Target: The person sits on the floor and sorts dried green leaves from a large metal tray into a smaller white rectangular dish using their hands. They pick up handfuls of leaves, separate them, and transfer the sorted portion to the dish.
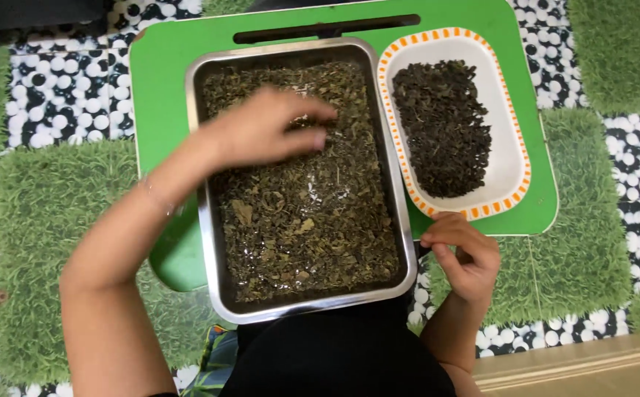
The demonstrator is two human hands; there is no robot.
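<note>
Our left grip (272,131) hovers blurred over the far half of the steel tray (205,220), fingers loosely curled on nothing we can make out, just above the dried green leaves (305,220). Our right grip (463,254) rests half-curled and empty beside the tray's near right corner, below the white dish (507,140) of dark leaves (441,125) on the green counter (160,110)

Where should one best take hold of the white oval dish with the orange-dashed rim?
Probably by the two long rims of the white oval dish, one hand on each side, lifted level. It is shallow and holds a loose pile of dark dried leaves; the steel tray crowds its left rim.
</note>
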